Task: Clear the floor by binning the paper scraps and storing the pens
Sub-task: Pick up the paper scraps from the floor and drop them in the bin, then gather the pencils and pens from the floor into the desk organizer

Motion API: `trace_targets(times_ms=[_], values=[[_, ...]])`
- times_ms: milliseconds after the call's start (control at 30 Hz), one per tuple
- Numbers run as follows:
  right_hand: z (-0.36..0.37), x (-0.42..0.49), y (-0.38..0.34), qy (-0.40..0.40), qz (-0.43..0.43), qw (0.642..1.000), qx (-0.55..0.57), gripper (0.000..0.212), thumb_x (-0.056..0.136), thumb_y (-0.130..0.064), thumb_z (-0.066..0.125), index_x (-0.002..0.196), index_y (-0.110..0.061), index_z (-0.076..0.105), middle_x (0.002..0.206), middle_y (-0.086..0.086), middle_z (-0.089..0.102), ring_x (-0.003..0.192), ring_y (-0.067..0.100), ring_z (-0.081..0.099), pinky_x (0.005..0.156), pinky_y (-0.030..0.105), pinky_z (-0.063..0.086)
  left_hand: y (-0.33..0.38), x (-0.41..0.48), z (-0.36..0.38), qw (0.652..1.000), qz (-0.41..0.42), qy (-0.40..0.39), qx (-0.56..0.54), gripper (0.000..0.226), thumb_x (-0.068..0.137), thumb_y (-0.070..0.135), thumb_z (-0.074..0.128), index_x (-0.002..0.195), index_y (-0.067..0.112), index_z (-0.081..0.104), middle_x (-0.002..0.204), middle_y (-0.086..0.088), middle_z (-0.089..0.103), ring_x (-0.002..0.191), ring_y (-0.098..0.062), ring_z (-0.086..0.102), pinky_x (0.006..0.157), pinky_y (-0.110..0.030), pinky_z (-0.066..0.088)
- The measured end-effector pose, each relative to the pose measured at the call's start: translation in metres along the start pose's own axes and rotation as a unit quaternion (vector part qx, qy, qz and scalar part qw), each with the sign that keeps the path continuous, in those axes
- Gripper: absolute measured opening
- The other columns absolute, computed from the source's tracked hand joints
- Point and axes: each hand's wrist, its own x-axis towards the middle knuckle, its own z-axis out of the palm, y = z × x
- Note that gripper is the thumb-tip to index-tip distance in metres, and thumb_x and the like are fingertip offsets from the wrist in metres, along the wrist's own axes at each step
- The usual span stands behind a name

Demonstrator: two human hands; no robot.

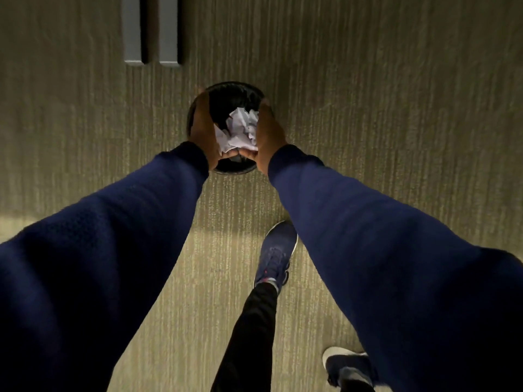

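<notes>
— Where do my hands sit?

— Both your arms reach straight out and down, in dark blue sleeves (135,227), converging over the round black bin (232,168) on the floor (382,108). Your left hand (201,128) is over the bin's left rim and your right hand (268,137) over its right rim. The backs of both face outward and the palms face each other.

— And the grip?

— You hold the white paper scraps (240,128) as one crumpled wad, squeezed between the two palms. Your thumbs (229,153) hook across its near lower edge and almost meet there. The far fingers are hidden behind the hands, so I cannot tell how they curl.

— Where is the paper against the bin?

— The wad sits inside the circle of the rim as seen from above, towards the near right of the opening. The dark inside of the bin shows beyond it. Whether it is above the rim or already below it, I cannot tell from this angle.

— What else is around me?

— One dark blue shoe (278,250) is planted forward under your right forearm, with a black trouser leg (252,329) behind it. The other shoe (346,366) is back at the lower right. Two grey upright bars (132,29) stand on the carpet beyond the bin, up and to the left, well apart from it.
</notes>
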Motion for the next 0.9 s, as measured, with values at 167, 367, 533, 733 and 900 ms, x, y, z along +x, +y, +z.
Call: trace_targets(times_ms=[167, 367, 533, 733, 900], values=[[0.003, 0.005, -0.004, -0.041, 0.032, 0.997, 0.062, 0.073, 0.101, -0.065, 0.027, 0.148, -0.012, 0.046, 0.152, 0.012, 0.049, 0.139, 0.034, 0.046, 0.095, 0.039, 0.054, 0.005, 0.011, -0.008, 0.987, -0.015, 0.047, 0.156, 0.069, 0.084, 0.087, 0.028, 0.085, 0.024, 0.057, 0.059, -0.002, 0.073, 0.065, -0.025, 0.071, 0.062, -0.039, 0.053], [-0.029, -0.018, -0.008, -0.031, -0.011, 0.999, 0.022, 0.079, 0.097, -0.073, 0.017, 0.145, -0.02, 0.049, 0.144, 0.009, 0.055, 0.1, 0.014, 0.061, 0.078, 0.03, 0.048, -0.005, 0.004, 0.006, 0.976, -0.004, 0.06, 0.21, 0.083, 0.079, 0.092, 0.026, 0.115, 0.026, 0.062, 0.106, -0.005, 0.067, 0.087, -0.026, 0.064, 0.068, -0.046, 0.05], [-0.084, -0.043, 0.0, 0.009, -0.027, 0.998, 0.057, 0.07, 0.09, -0.082, 0.024, 0.116, -0.03, 0.064, 0.097, -0.003, 0.069, 0.092, 0.016, 0.06, 0.091, 0.04, 0.049, -0.034, -0.017, 0.043, 0.976, -0.009, 0.049, 0.214, 0.066, 0.087, 0.082, 0.035, 0.116, 0.031, 0.063, 0.115, 0.0, 0.072, 0.125, -0.033, 0.055, 0.084, -0.045, 0.051], [-0.195, -0.099, 0.006, 0.109, -0.022, 0.976, 0.189, 0.088, 0.089, -0.08, 0.035, 0.151, -0.017, 0.04, 0.143, 0.016, 0.049, 0.124, 0.035, 0.053, 0.088, 0.048, 0.048, -0.118, -0.041, 0.118, 0.947, -0.008, 0.025, 0.322, 0.085, 0.089, 0.08, 0.034, 0.152, 0.023, 0.036, 0.143, -0.012, 0.05, 0.109, -0.028, 0.055, 0.09, -0.048, 0.048], [-0.316, -0.167, 0.029, 0.148, -0.066, 0.943, 0.291, 0.094, 0.088, -0.081, 0.037, 0.156, -0.015, 0.032, 0.153, 0.018, 0.042, 0.133, 0.037, 0.049, 0.094, 0.046, 0.05, -0.229, -0.073, 0.188, 0.905, -0.039, -0.044, 0.421, 0.081, 0.093, 0.075, 0.034, 0.15, 0.018, 0.041, 0.133, -0.017, 0.056, 0.105, -0.028, 0.059, 0.089, -0.049, 0.052]])
